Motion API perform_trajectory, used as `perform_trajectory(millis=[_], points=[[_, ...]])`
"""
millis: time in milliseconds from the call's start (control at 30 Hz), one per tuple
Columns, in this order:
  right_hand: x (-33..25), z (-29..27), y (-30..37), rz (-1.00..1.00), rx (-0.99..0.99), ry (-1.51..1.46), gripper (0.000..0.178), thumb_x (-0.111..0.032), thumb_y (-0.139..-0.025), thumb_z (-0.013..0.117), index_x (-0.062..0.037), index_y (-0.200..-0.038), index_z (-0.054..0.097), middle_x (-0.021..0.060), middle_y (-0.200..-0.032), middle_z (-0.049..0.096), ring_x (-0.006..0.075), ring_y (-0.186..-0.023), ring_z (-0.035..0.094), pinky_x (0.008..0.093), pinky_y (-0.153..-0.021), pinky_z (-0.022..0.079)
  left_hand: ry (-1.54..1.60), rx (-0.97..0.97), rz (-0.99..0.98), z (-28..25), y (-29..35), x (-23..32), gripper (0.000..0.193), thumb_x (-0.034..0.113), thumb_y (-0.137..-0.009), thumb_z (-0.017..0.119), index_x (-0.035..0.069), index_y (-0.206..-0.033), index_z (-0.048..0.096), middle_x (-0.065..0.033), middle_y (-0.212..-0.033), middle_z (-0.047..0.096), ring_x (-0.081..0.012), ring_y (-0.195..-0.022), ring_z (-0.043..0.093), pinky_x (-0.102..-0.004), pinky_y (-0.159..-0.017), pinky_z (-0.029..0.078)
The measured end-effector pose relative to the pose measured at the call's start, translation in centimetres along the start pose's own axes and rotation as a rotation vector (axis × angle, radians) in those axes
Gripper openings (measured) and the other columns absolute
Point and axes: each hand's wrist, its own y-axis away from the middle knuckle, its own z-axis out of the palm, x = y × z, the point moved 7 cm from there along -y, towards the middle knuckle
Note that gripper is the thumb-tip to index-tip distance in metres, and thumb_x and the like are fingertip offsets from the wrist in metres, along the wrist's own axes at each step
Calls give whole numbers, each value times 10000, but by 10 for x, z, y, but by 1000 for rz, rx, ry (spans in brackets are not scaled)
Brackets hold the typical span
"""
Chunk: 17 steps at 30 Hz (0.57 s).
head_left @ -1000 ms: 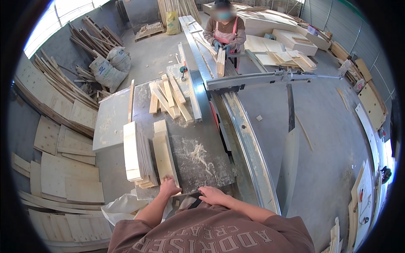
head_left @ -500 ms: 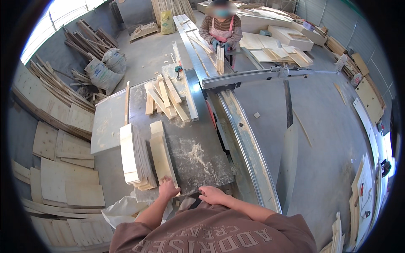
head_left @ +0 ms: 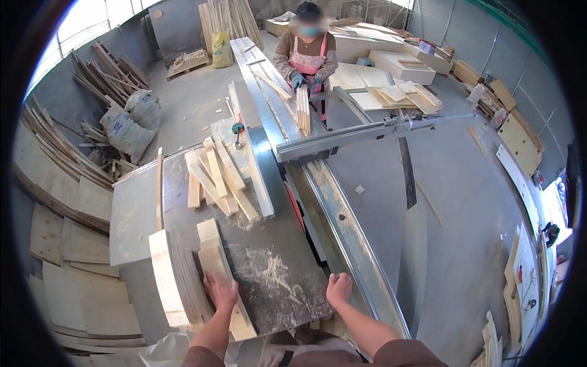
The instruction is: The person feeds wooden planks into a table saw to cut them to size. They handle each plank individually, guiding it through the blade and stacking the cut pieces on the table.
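My left hand (head_left: 221, 292) reaches across a pale wooden board (head_left: 214, 257) lying lengthwise on the saw table, its fingers by the left edge and thumb by the right. A shorter piece of wood shows at the board's far end. To the left, close beside the hand, stands a neat stack of thin wooden strips (head_left: 168, 281). My right hand (head_left: 339, 290) is curled into a fist at the table's right edge, near the metal rail; nothing shows in it. The dark saw table (head_left: 293, 269) is strewn with sawdust between the hands.
Loose wooden strips (head_left: 214, 174) lie crosswise farther up the table. A long metal rail (head_left: 354, 238) runs along its right, with a crossbar (head_left: 342, 139) over it. Beyond, a co-worker (head_left: 306, 58) in gloves holds upright strips (head_left: 302, 107). Sacks (head_left: 128, 122) and plywood sheets line the left.
My left hand has moved forward along the board from its near end. My right fist has moved away from my body to the table's right edge. The whole view has shifted.
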Motion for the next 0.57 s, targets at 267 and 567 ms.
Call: perform_trajectory(millis=[267,567], points=[[-3,20,1,317,114,168,300,-324,-1030,631,-44,-1113,560,189,-1182,619,407,-1187,580,552,-1010,450,-131,-5,-63,4,-9,6,938,275,-828,761,-55,-1616,373,-261,-1740,264,-428,-1554,304,-528,-1302,240],[4,43,-9,333,-71,219,196,-235,-954,595,-67,-1055,602,177,-1151,662,402,-1159,607,566,-1018,445,-190,-86,-106,10,-18,3,982,278,-824,759,-51,-1640,323,-252,-1758,221,-431,-1579,258,-531,-1313,207]])
